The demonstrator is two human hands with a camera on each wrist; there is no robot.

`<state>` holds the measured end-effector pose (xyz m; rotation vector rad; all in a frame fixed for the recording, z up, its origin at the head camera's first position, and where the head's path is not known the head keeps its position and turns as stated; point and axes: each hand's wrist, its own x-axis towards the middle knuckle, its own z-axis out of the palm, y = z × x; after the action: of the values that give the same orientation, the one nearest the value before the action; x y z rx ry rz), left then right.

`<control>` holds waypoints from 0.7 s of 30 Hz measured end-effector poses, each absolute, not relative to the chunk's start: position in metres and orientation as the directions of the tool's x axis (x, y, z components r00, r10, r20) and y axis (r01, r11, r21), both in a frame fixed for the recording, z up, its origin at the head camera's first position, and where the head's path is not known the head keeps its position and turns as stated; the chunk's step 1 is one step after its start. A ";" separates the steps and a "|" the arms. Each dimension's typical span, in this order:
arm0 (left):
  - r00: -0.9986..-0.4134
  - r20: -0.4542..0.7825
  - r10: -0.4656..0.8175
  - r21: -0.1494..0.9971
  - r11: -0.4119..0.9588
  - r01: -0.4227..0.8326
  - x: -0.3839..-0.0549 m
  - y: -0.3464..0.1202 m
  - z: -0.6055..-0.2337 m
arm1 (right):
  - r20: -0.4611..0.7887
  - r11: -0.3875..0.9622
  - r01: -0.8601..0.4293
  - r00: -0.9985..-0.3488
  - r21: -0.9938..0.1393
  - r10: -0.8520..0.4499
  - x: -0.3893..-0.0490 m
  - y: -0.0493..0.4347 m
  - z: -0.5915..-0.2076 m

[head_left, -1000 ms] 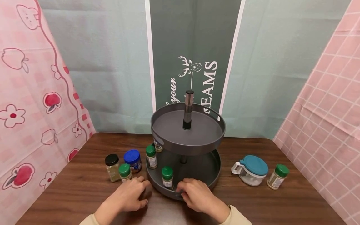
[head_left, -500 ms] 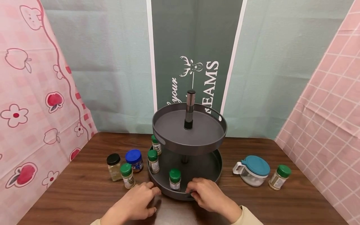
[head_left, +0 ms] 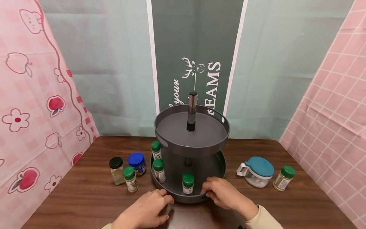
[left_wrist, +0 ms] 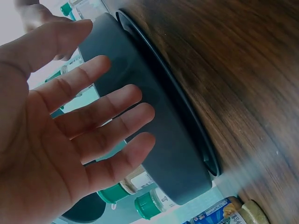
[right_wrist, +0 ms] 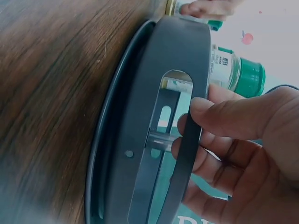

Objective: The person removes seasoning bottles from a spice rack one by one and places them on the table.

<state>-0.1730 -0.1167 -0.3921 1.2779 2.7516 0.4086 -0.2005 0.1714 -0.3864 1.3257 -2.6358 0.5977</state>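
While right hand (head_left: pixel 221 192) pinches lower tray (head_left: pixel 183 199) at its slotted rim (right_wrist: pixel 200 51), left hand (head_left: pixel 148 208) sits near, fingers (left_wrist: pixel 103 106) extended, contact unclear.

Green deer-print cloth (head_left: pixel 197 44) hangs between pink apple-print cloth (head_left: pixel 37 101) and pink grid-patterned cloth (head_left: pixel 335 108).

We view the table (head_left: pixel 83 200) from head height, facing forward-down, farther back; wrist cams sit close, rolled sideways, looking past left hand (left_wrist: pixel 51 144) and right hand (right_wrist: pixel 268 154). All three catch the lower tray (head_left: pixel 187 199).
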 end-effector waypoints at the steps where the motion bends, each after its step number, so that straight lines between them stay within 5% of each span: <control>1: -0.645 0.045 0.763 0.270 0.612 0.743 -0.173 -0.116 -0.392 | 0.294 0.528 -0.799 -0.599 -0.289 -0.745 -0.201 0.173 -0.387; 13: -0.647 0.060 0.760 0.248 0.617 0.747 -0.171 -0.113 -0.395 | 0.374 0.475 -0.840 -0.543 -0.264 -0.752 -0.206 0.180 -0.393; 21: -0.658 0.068 0.750 0.299 0.613 0.731 -0.171 -0.113 -0.384 | 0.304 0.501 -0.763 -0.631 -0.409 -0.714 -0.207 0.189 -0.381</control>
<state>-0.1705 -0.1129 -0.3843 1.2703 2.7639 0.4677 -0.2070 0.1888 -0.3810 1.3021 -2.6382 0.7919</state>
